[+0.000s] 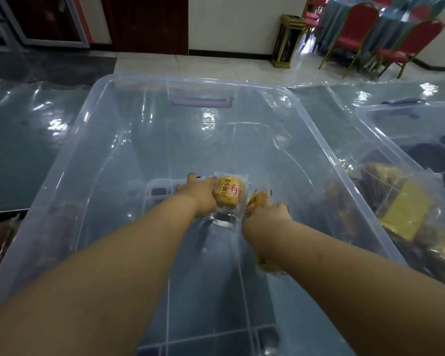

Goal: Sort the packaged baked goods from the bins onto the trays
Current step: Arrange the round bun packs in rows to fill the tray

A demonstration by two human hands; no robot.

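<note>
forearms: nearest the lens, both of your arms reach down past the near rim into the clear bin (93,140), because the last packets lie on its floor.
left hand (199,195): your fingers are curled round the left edge of a wrapped bun (228,193), pinching it so the printed face is turned up toward you; a fingertip pokes out beyond the wrapper.
right hand (272,213): closed in a fist on a second bun packet (254,201), which stands on edge and tilts left, just beside the first one.
third packet (267,264): a yellow wrapper peeks out under your right forearm, low against the bin's floor; whether the arm touches it i cannot tell.
bin state: apart from these three the floor looks bare, so this bin seems nearly emptied.
sorted goods (406,209): other packets lie outside the bin's right wall, likely on a tray, though its edge is hidden.
second bin (385,111): far right, well apart from your hands.
next: lift both packets clear of the tall walls.
</note>
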